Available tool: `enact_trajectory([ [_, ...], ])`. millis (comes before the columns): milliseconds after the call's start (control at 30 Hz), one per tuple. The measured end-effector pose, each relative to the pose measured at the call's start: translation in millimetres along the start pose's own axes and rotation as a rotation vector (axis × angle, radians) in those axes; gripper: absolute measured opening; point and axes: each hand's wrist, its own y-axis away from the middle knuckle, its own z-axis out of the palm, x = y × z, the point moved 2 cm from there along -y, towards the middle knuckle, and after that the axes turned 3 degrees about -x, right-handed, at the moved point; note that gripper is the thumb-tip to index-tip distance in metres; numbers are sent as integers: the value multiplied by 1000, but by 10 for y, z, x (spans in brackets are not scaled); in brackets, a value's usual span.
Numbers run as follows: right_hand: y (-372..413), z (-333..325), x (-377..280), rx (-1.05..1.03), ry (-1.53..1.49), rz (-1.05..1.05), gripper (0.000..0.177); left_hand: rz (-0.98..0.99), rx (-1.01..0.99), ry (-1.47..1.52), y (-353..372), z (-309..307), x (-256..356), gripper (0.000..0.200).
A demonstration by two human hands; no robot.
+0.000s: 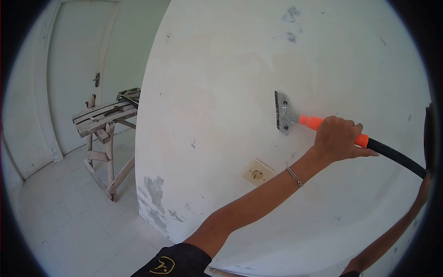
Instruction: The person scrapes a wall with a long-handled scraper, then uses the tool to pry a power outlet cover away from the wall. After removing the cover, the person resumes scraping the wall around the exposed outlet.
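My left hand (339, 138) is wrapped round the orange grip of a long-handled scraper (312, 122). Its wide metal head (285, 113), with a dark blade edge on the left, lies at the white wall (207, 92); whether the blade touches is hard to tell. Past my left hand the handle continues as a black shaft (397, 156) to the right. At the right edge of the view my right hand (427, 184) meets the end of that shaft and appears closed on it, though the dark lens border hides most of its fingers.
Below the scraper head, partly behind my left forearm, is a wall socket (258, 171). Grey bare patches (154, 191) mark the wall's lower left corner. Further left, a rough wooden trestle (108, 120) stands on the tiled floor (87, 217), before a closed door (76, 69).
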Motion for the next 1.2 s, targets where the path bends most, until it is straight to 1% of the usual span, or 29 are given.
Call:
enact_trajectory([
  [67,8,0,-54,-6,-4,7,51,-2,18,19,44,-40,-44,79],
  [133,64,-38,-85,-21,2,14,53,-53,1,43,219,-156,-177,79],
  [233,-17,61,242,-71,-31,42,57,-29,0,31,140,-116,-120,79],
  [267,-62,82,248,-91,-45,52,59,-35,1,26,102,-104,-92,79],
  [367,-96,141,148,-43,-41,45,62,3,-6,44,4,-114,-71,78],
  [433,-50,-9,-122,-29,-24,49,64,-46,-14,21,136,-186,-149,79],
  [467,-17,-121,-367,-179,120,92,63,-42,-22,32,195,-199,-165,79],
  [567,-38,-295,-388,-318,213,109,62,-54,-86,10,173,-171,-137,80],
  [633,-198,-489,-521,-114,225,0,48,-4,-33,37,-65,-82,10,80],
  [667,-308,-588,-638,-6,226,-57,47,-4,-25,29,-164,-53,64,80],
  [700,-410,-683,-765,104,227,-113,49,6,-21,34,-257,-28,119,80],
  [767,-461,-841,-972,305,245,-216,64,21,-28,47,-278,-16,116,80],
  [800,-444,-861,-1046,391,232,-218,53,13,-8,51,-263,-25,108,81],
  [867,-366,-935,-1040,364,252,-228,54,5,10,72,-164,-77,52,81],
  [933,-294,-1009,-1014,334,265,-230,54,5,-70,82,-81,-119,-14,81],
  [967,-288,-1030,-1014,327,266,-229,54,13,-67,86,-150,-118,19,81],
  [1033,-272,-1059,-1033,305,264,-232,55,28,-146,63,-266,-91,115,80],
  [1067,-278,-1036,-1008,313,265,-235,55,29,-138,64,-291,-54,138,80],
  [1133,-266,-876,-738,191,214,-145,42,70,0,56,-322,-10,195,79],
  [1167,-232,-793,-542,129,192,-96,41,79,6,61,-290,-15,191,79],
  [1200,-185,-727,-331,63,173,-46,44,50,-25,72,-222,-12,170,79],
])
